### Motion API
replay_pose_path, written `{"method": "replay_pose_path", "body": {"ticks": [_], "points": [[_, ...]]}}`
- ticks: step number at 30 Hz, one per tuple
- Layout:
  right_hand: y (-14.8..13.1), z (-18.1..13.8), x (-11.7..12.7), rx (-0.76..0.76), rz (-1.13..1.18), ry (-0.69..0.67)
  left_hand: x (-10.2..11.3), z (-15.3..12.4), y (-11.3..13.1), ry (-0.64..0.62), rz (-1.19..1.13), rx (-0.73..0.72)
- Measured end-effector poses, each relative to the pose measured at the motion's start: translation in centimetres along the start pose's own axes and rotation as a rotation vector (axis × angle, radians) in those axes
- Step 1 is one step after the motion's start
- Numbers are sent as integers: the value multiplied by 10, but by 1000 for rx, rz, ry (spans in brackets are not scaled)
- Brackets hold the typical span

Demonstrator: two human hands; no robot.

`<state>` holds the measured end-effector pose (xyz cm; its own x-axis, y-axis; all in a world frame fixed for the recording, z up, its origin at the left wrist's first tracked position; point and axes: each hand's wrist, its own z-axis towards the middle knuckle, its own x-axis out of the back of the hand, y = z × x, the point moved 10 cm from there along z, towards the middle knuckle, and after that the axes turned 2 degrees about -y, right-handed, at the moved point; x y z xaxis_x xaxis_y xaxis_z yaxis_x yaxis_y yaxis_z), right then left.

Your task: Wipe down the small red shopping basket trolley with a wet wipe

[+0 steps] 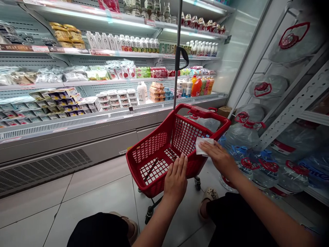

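Observation:
A red plastic shopping basket (154,151) on small wheels stands on the tiled floor in front of me, with nothing inside. My left hand (176,178) lies flat against its near rim, fingers stretched out together. My right hand (218,156) presses a white cloth (202,145) onto the basket's right rim, fingers flat on it. A grey pull handle (178,55) rises from the basket's far side. My knees show at the bottom edge.
An open chiller (102,113) full of dairy, bottles and packets runs along the left and back. Large water jugs (246,137) with red handles fill a white rack on the right. A cardboard box (224,110) sits in the corner.

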<state>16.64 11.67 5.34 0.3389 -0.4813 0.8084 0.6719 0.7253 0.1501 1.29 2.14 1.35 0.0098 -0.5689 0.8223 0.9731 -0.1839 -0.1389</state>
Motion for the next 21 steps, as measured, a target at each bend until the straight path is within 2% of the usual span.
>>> {"method": "replay_pose_path", "body": {"ticks": [4,6,10,12,15,17,19,21], "points": [[26,-2,7,-134,-32,71,0,-2,2,0,-2,-5],[16,-2,4,-124,-9,77,-2,-1,3,-2,-15,5],[-19,0,-9,43,70,-25,-2,1,2,-26,-56,20],[-11,1,-7,32,63,-24,0,3,0,-37,-81,15],[19,2,-1,-83,22,35,3,7,-2,-57,-120,14],[25,3,-2,-142,14,68,2,10,-2,-78,-129,24],[12,6,-8,-119,37,63,-1,13,-2,-99,-123,39],[-10,8,-17,-32,73,17,-2,15,-2,-113,-113,51]]}}
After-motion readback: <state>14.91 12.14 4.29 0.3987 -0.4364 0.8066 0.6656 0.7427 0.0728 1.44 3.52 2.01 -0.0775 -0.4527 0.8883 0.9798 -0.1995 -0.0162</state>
